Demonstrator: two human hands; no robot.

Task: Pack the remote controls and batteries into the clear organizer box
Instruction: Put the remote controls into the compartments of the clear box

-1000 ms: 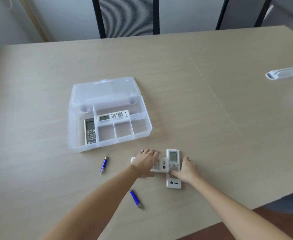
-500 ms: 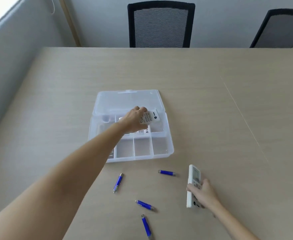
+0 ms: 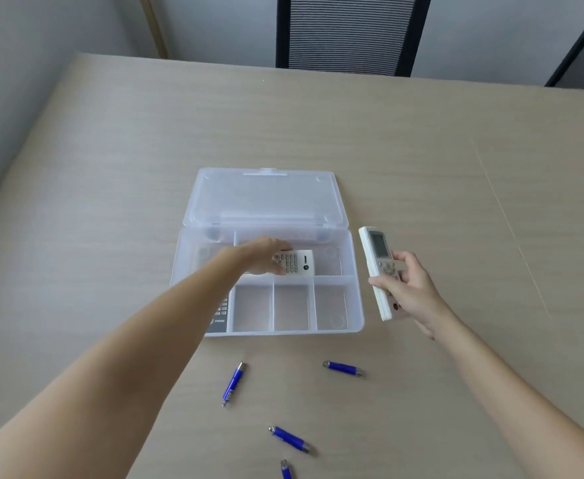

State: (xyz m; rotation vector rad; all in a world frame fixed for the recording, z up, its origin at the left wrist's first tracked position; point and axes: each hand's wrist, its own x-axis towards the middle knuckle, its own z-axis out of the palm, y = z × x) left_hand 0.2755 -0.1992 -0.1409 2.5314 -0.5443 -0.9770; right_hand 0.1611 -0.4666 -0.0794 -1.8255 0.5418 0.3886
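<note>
- A person's left hand (image 3: pixel 262 255) lays a white keypad remote (image 3: pixel 295 262) into the long far compartment of the clear organizer box (image 3: pixel 354 271), fingers wrapped over its left end; how tightly they press cannot be told.
- The right hand (image 3: pixel 402 288) holds a second white remote (image 3: pixel 376 271) in the air just right of the box, fingers pinching its lower half, screen end pointing far.
- A dark-faced remote (image 3: pixel 219 314) already lies in the near-left compartment, mostly hidden under the left forearm.
- 4 blue batteries wait on the table (image 3: pixel 456 150) near the person: 1 at left (image 3: pixel 233 383), 1 at right (image 3: pixel 342 368), 1 nearer (image 3: pixel 290 439) and 1 cut by the frame's bottom edge (image 3: pixel 286 471).
- To do this step well, the keypad remote should probably go down flat and hard against the far wall, leaving room beside or on top for the next one.
- 3 small near compartments stand empty, likely fits for the batteries.
- The open lid (image 3: pixel 266 198) lies flat on the far side, so approach from above or the right looks free; the right wall sits close to the held remote and could be clipped.
- Bare table surrounds the box on all sides.
</note>
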